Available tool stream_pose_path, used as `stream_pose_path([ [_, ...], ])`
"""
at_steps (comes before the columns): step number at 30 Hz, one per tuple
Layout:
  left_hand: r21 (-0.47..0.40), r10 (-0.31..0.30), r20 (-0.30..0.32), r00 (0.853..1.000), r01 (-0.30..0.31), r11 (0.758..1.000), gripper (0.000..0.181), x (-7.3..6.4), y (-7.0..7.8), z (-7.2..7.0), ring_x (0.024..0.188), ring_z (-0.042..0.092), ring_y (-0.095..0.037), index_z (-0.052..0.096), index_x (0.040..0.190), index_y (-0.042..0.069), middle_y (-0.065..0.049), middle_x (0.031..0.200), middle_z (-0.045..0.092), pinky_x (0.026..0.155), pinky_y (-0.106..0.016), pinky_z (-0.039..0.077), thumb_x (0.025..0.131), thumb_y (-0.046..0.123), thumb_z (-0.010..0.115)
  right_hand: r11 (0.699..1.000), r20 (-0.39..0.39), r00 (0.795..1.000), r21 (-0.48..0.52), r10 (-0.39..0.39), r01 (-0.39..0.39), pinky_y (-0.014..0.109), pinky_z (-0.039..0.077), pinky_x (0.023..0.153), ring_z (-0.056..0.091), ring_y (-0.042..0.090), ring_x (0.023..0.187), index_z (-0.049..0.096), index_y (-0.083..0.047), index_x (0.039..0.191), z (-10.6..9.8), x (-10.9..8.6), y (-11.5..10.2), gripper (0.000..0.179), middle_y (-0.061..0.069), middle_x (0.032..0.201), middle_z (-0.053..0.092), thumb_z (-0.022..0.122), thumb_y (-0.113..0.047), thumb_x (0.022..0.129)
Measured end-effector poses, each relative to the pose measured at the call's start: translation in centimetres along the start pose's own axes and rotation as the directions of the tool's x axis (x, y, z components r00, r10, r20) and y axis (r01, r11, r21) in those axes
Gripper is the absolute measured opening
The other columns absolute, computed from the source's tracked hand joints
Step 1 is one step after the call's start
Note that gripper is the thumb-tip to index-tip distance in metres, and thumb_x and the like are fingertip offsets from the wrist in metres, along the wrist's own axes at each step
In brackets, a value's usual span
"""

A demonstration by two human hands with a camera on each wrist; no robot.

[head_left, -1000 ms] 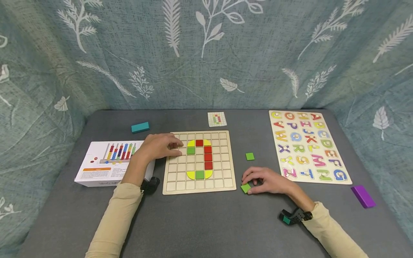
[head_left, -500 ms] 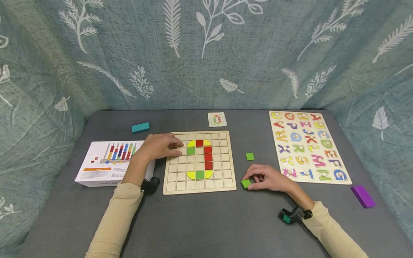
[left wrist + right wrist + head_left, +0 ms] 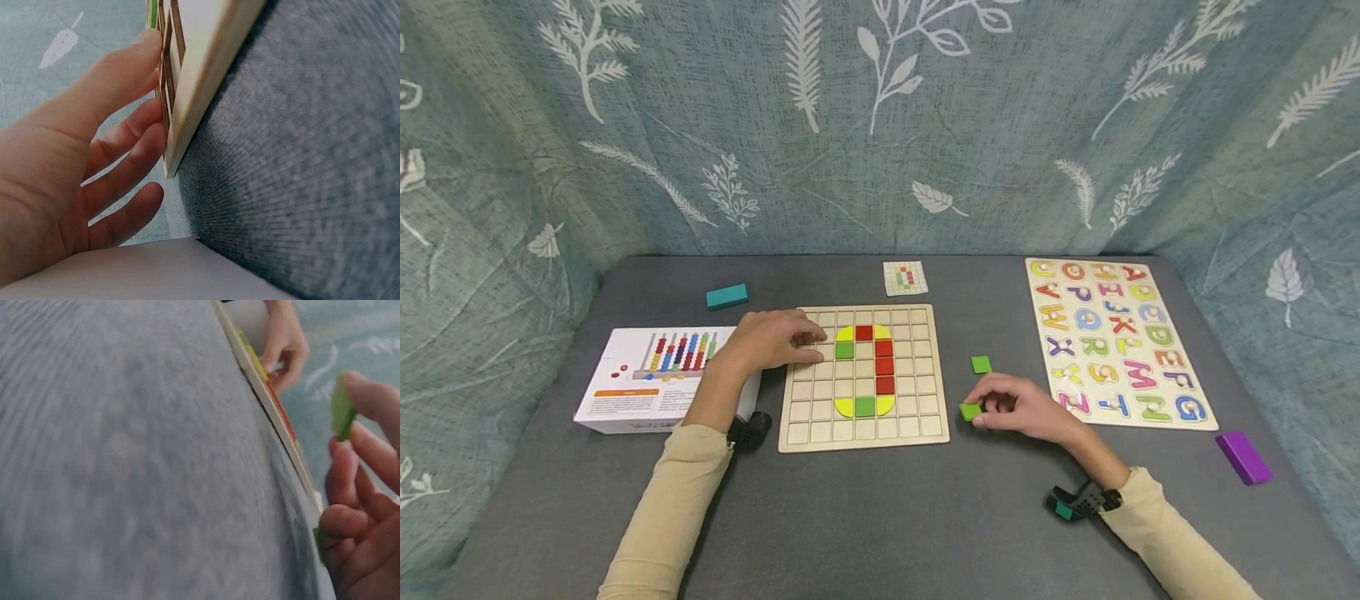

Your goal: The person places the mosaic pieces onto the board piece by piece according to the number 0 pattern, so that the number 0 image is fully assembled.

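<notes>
Between the thumb and fingers of my right hand (image 3: 1022, 408) is a green square tile (image 3: 970, 412), pinched just off the right edge of a wooden grid board (image 3: 917, 427). The right wrist view shows this green tile (image 3: 342, 407) raised off the table. My left hand (image 3: 773, 340) rests on the board's upper left part with relaxed fingers; in the left wrist view its fingertips touch the grid. On the board lie several red squares (image 3: 884, 366), two green squares (image 3: 865, 406) and yellow rounded corner pieces (image 3: 886, 405). Another green tile (image 3: 981, 364) lies behind my right hand.
A patterned card (image 3: 905, 277) lies behind the board. At left are a white abacus box (image 3: 662, 375), under my left forearm, and a teal block (image 3: 727, 297). To the right sit an alphabet puzzle board (image 3: 1116, 408) and a purple block (image 3: 1244, 457).
My right hand has lifted the green tile from the table and moved it slightly away from me. The left hand stays in place on the board.
</notes>
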State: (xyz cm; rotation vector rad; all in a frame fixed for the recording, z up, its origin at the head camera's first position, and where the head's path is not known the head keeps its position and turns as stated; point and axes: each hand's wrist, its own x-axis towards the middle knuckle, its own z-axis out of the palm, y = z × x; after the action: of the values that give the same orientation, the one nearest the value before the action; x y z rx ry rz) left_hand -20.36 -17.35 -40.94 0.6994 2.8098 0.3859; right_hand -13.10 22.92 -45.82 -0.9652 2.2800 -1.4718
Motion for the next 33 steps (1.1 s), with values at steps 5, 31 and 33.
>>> stream_pose_path([
  [5, 0.0, -0.004, 0.007, 1.0, 0.004, 1.0, 0.034, -0.1, 0.0, 0.1, 0.088, 0.06, -0.009, 0.072, 0.115, 0.028, 0.009, 0.097, 0.065, 0.072, -0.031, 0.04, 0.085, 0.044, 0.072, 0.999, -0.023, 0.999, -0.02, -0.034, 0.034, 0.021, 0.041, 0.055, 0.044, 0.002, 0.063, 0.068, -0.01, 0.107, 0.5, 1.1, -1.5, 0.026, -0.001, 0.078, 0.055, 0.075, -0.003, 0.083],
  [31, 0.012, 0.007, -0.002, 1.0, -0.007, 1.0, 0.034, 0.0, 0.0, 0.0, 0.087, 0.061, -0.011, 0.071, 0.116, 0.027, 0.007, 0.099, 0.066, 0.07, -0.031, 0.04, 0.085, 0.043, 0.072, 0.919, 0.116, 0.993, -0.394, 0.039, 0.01, 0.022, 0.048, 0.074, 0.059, 0.011, 0.082, 0.073, -0.011, 0.105, 6.4, 15.3, -4.8, 0.024, 0.003, 0.099, 0.07, 0.074, -0.027, 0.086],
  [33, 0.011, 0.009, -0.005, 1.0, -0.009, 1.0, 0.034, 0.0, 0.0, 0.0, 0.086, 0.061, -0.01, 0.071, 0.116, 0.027, 0.007, 0.099, 0.066, 0.069, -0.031, 0.04, 0.085, 0.043, 0.072, 0.907, 0.122, 0.99, -0.421, 0.066, -0.009, 0.022, 0.048, 0.075, 0.06, 0.011, 0.084, 0.074, -0.013, 0.105, 6.8, 15.7, -4.6, 0.024, 0.001, 0.099, 0.07, 0.073, -0.029, 0.087],
])
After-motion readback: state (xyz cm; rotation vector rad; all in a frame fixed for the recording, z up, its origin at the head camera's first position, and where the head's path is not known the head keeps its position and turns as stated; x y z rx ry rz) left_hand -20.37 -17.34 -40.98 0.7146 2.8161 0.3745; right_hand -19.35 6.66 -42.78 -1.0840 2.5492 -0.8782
